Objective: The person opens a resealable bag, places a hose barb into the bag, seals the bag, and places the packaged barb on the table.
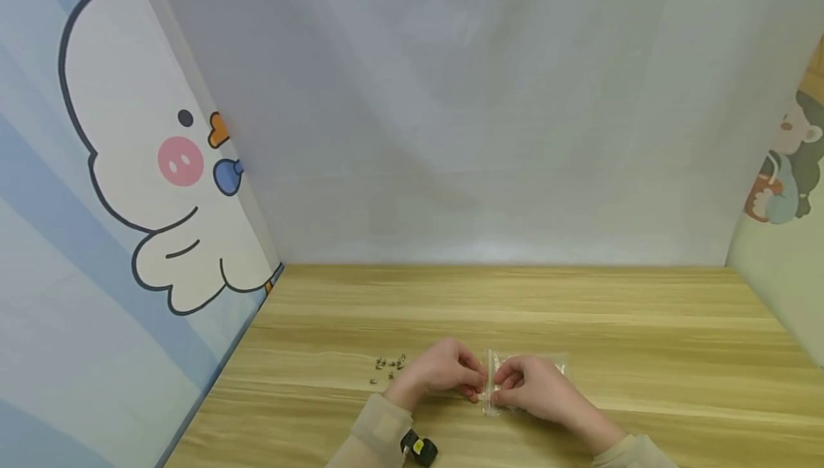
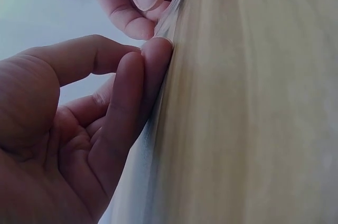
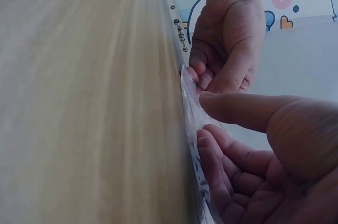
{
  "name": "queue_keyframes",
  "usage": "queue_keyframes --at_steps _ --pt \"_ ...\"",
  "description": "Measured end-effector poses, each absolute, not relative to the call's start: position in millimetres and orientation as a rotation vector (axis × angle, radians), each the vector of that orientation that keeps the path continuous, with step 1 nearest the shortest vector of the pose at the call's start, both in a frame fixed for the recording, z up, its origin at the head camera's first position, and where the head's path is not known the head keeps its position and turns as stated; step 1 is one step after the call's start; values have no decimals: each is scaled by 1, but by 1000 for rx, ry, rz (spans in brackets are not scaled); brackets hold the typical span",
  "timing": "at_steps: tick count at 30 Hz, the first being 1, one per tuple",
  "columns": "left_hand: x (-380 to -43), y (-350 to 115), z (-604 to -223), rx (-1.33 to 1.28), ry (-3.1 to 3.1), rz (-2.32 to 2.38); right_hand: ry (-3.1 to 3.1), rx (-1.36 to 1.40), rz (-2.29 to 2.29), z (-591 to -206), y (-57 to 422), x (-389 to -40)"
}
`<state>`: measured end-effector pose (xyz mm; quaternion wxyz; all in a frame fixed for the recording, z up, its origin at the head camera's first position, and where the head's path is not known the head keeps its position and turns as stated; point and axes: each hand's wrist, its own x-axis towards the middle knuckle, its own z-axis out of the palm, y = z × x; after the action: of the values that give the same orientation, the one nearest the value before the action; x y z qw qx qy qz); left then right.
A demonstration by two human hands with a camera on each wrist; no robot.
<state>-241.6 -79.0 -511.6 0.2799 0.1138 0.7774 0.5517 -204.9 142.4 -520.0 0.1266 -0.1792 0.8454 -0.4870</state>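
Light wood-grain desk (image 1: 644, 325) is running under everything, pale streaks going sideways. Plain grey-white backdrop (image 1: 489, 110) is hanging beyond the bag; blue-striped panel with a white cartoon duck (image 1: 129, 81) is standing far left of the bag, pale green panel with a cartoon figure (image 1: 782, 189) far right of it.

Clear, thin plastic zip bag (image 1: 490, 386) is lying on the desk at near centre, between the hands. Its ribbed zip strip is running along its left edge; film is wrinkling and catching glare towards its right side. Contents, can't tell.

Left hand (image 1: 447, 368) is pinching the bag's zip edge, thumb and fingertips close together. Right hand (image 1: 534, 386) is holding the bag just right of the strip, film between thumb and curled fingers.

Small shiny metal pieces (image 1: 392, 363) are sitting loose left of the bag. Beige sleeves (image 1: 381, 421) are covering the forearms.
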Motion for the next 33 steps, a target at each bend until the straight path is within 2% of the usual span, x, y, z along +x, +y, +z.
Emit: queue_keyframes --at_steps 33 --pt "-238 -73 -512 294 2162 1461 2478 -563 -1419 -527 144 -209"
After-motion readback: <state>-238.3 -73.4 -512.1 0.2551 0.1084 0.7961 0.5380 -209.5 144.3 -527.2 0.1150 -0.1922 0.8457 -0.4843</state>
